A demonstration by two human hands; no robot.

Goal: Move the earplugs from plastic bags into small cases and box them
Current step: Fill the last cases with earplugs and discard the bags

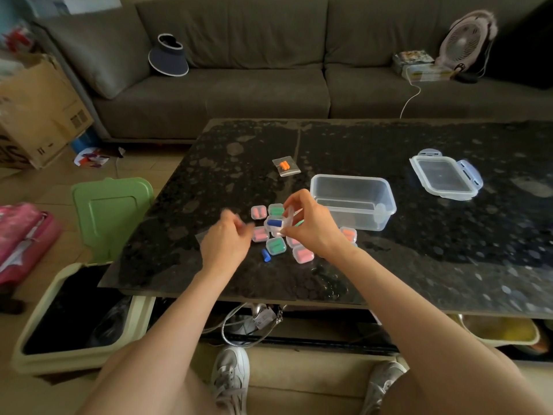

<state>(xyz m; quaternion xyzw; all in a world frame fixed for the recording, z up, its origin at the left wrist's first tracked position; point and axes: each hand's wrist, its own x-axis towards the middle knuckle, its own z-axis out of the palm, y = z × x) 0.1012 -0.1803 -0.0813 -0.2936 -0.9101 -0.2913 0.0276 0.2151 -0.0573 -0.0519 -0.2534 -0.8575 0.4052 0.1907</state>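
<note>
The right hand (311, 227) pinches a small clear case (276, 227) between its fingers (294, 199), with the lid raised. One blue earplug (274, 223) already lies crosswise inside. A second blue earplug (266, 256) lies loose on the table (419, 265), just on the near side of the case, its long axis roughly near to far. I judge the left hand (227, 239) is nearer to it. This hand is blurred and its fingers look curled; I cannot tell if they hold anything.

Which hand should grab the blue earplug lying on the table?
Probably the left. The left hand is right next to the loose blue earplug, while the right hand is busy holding the open small case.
</note>
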